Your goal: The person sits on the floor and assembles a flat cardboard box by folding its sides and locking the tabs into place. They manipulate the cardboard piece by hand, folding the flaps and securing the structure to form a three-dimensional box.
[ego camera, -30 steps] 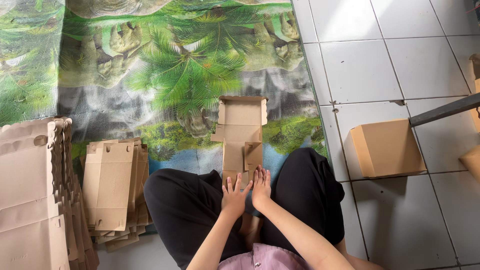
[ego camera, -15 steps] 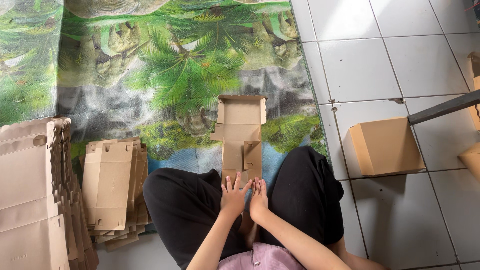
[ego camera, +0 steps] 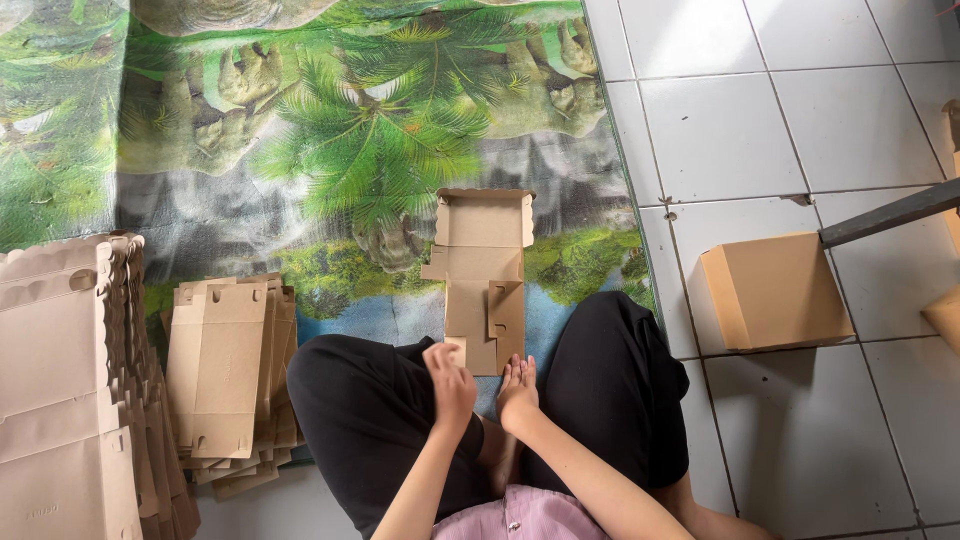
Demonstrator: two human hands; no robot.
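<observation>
The unfolded cardboard box blank (ego camera: 483,275) is laid flat on the printed mat (ego camera: 300,150) between the knees, its near edge touched by the loosely curled left hand (ego camera: 450,380) and the open right hand (ego camera: 518,390).

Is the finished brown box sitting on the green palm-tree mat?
No, the closed box rests on the white floor tiles, to the right of the mat.

Tall cardboard stack (ego camera: 60,400) cut off by left and bottom edges. Box (ego camera: 945,315) at right edge — only a corner shows. Left hand (ego camera: 452,385) hides the flat carton's (ego camera: 482,280) near edge — contact unclear.
</observation>
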